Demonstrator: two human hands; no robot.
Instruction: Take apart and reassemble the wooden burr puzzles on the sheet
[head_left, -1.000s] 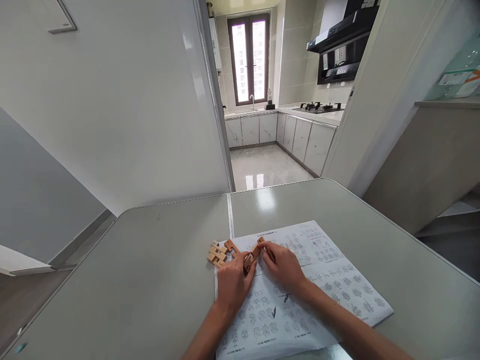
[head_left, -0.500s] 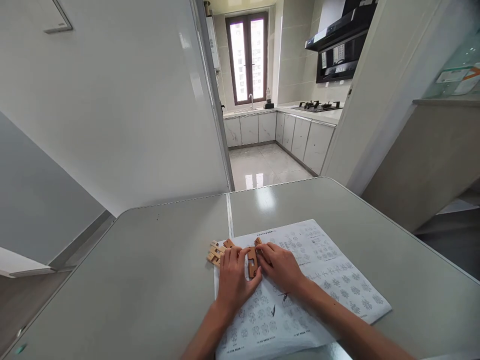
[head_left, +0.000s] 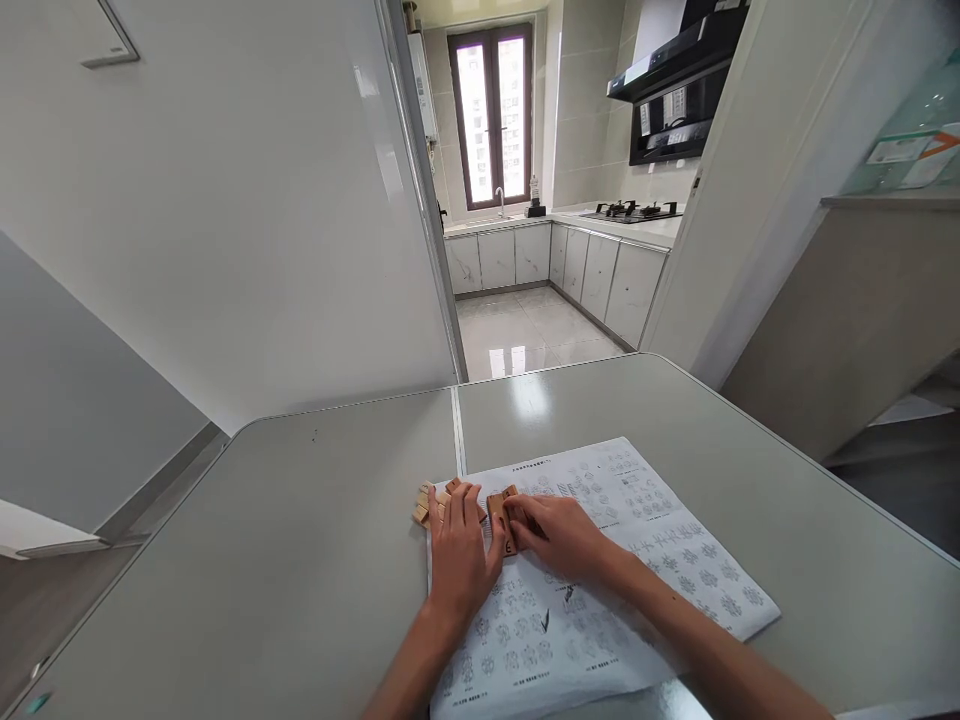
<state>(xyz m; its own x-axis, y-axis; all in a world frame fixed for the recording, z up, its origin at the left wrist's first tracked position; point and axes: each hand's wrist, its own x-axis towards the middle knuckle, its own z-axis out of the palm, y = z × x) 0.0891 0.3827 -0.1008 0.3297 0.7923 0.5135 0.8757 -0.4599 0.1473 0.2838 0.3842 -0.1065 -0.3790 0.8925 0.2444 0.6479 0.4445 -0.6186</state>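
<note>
Brown wooden puzzle pieces lie side by side on the printed sheet, between my two hands. With fingers bent and pinched together, my right hand grips the right-hand brown piece. My left hand has its fingers spread over other pieces, and its thumb rests at the left edge of the brown pair. Beyond the left fingertips, light wooden puzzle pieces sit in a small pile, partly hidden. Another brown piece shows behind the left fingers.
The paper shows rows of small puzzle diagrams and handwritten tick marks. It lies on a grey-green table with a seam down the middle. Past the far edge are a white wall and a kitchen with white cabinets.
My left fingers have spread and moved off the brown piece toward the pile. The brown piece has turned, its notch no longer showing, and another lies beside it under my right fingers.
</note>
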